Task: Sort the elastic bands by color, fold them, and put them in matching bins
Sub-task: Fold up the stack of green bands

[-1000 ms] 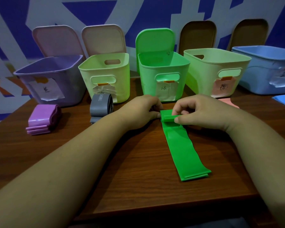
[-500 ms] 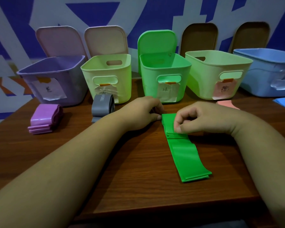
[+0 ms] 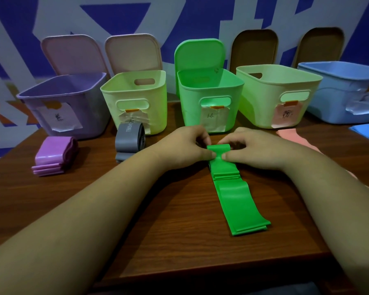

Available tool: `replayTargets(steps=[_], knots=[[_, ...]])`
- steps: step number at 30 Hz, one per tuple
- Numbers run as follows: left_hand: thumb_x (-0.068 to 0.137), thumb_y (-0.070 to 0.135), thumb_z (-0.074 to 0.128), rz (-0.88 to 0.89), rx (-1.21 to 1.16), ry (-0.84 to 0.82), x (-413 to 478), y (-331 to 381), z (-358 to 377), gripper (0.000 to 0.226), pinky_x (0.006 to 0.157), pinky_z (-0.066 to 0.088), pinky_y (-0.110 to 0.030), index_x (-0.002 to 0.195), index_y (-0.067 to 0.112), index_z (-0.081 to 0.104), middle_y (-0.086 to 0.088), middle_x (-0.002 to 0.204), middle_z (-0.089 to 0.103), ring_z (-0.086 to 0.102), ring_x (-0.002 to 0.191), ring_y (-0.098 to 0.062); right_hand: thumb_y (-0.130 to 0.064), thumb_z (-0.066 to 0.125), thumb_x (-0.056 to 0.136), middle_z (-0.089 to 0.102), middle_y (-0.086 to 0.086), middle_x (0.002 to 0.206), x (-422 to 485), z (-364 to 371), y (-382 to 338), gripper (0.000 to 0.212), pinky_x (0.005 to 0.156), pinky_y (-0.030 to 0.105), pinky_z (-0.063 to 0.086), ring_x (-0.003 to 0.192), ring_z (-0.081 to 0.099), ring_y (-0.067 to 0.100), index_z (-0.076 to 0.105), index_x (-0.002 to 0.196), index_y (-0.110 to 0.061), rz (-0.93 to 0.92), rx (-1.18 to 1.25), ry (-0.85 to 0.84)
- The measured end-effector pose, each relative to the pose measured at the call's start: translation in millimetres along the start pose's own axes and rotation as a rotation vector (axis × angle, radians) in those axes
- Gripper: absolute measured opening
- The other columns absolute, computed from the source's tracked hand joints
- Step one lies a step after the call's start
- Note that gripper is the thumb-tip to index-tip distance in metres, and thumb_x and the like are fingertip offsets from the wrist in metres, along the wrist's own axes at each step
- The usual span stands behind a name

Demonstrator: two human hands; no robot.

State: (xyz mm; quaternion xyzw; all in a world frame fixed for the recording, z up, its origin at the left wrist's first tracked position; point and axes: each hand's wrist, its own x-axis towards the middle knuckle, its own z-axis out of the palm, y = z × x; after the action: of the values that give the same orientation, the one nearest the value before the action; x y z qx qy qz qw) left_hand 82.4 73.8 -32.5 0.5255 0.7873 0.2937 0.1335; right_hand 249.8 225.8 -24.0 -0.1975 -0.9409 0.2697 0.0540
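Green elastic bands (image 3: 237,201) lie stacked lengthwise on the wooden table (image 3: 168,241), their far end folded over. My left hand (image 3: 183,147) and my right hand (image 3: 251,149) both pinch that folded far end, thumbs meeting on top of it. Just behind stands the green bin (image 3: 209,101), lid up. Folded purple bands (image 3: 53,156) lie left in front of the purple bin (image 3: 64,103). A grey band roll (image 3: 129,141) leans at a pale yellow-green bin (image 3: 136,99). A pink band (image 3: 294,137) and a blue band (image 3: 366,134) lie at the right.
A second pale bin (image 3: 279,92) with a pink label and a blue bin (image 3: 345,90) stand at the back right. All bins line the table's far edge against a blue and white wall. The near table edge runs below the bands' free end.
Both hands shifted on the folded end: the right hand went from pressing the fold flat to pinching it beside the left thumb. The fold now stands slightly raised.
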Motion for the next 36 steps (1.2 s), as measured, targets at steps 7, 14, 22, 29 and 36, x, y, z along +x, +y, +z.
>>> replayTargets(steps=[7, 14, 22, 29, 36], knots=[[0.075, 0.050, 0.087, -0.081, -0.194, -0.076, 0.4, 1.2, 0.3, 0.055, 0.093, 0.062, -0.048, 0.119, 0.028, 0.062, -0.001, 0.112, 0.075, 0.074, 0.102, -0.024, -0.031, 0.081, 0.093, 0.070, -0.010, 0.098, 11.1, 3.3, -1.2, 0.010, 0.069, 0.028, 0.042, 0.089, 0.063, 0.006, 0.077, 0.098, -0.039, -0.007, 0.160, 0.173], [0.078, 0.038, 0.091, -0.094, -0.201, -0.013, 3.6, -1.3, 3.9, 0.052, 0.097, 0.061, -0.045, 0.121, 0.029, 0.065, 0.004, 0.108, 0.079, 0.076, 0.100, -0.015, -0.028, 0.080, 0.093, 0.060, -0.010, 0.107, 21.5, -0.3, -2.5, 0.012, 0.072, 0.025, 0.040, 0.097, 0.058, 0.006, 0.076, 0.100, -0.037, -0.053, 0.203, 0.367], [0.089, 0.027, 0.083, 0.076, -0.029, 0.088, -0.1, 0.3, 3.2, 0.038, 0.081, 0.057, -0.025, 0.121, 0.026, 0.063, 0.007, 0.103, 0.070, 0.067, 0.093, -0.008, -0.022, 0.077, 0.090, 0.069, 0.000, 0.099, -6.6, -8.9, -6.5, 0.014, 0.074, 0.046, 0.054, 0.096, 0.066, 0.029, 0.072, 0.101, -0.031, -0.192, 0.299, 0.196], [0.096, 0.037, 0.077, 0.218, 0.108, -0.026, -3.2, -6.1, -1.9, 0.031, 0.077, 0.048, -0.017, 0.124, 0.029, 0.067, 0.010, 0.107, 0.069, 0.064, 0.096, -0.002, -0.007, 0.074, 0.094, 0.070, 0.001, 0.093, -19.2, -17.5, -2.6, 0.024, 0.056, 0.022, 0.047, 0.067, 0.061, 0.003, 0.070, 0.102, -0.029, -0.223, 0.260, -0.065], [0.096, 0.022, 0.076, 0.179, 0.021, -0.279, -6.4, -11.6, -17.4, 0.036, 0.079, 0.047, -0.009, 0.129, 0.034, 0.067, 0.015, 0.113, 0.071, 0.065, 0.095, 0.005, -0.059, 0.067, 0.092, 0.070, -0.004, 0.092, -24.5, -19.2, -8.6, 0.037, 0.089, 0.046, 0.051, 0.093, 0.067, 0.021, 0.082, 0.096, -0.026, -0.192, 0.176, -0.192]])
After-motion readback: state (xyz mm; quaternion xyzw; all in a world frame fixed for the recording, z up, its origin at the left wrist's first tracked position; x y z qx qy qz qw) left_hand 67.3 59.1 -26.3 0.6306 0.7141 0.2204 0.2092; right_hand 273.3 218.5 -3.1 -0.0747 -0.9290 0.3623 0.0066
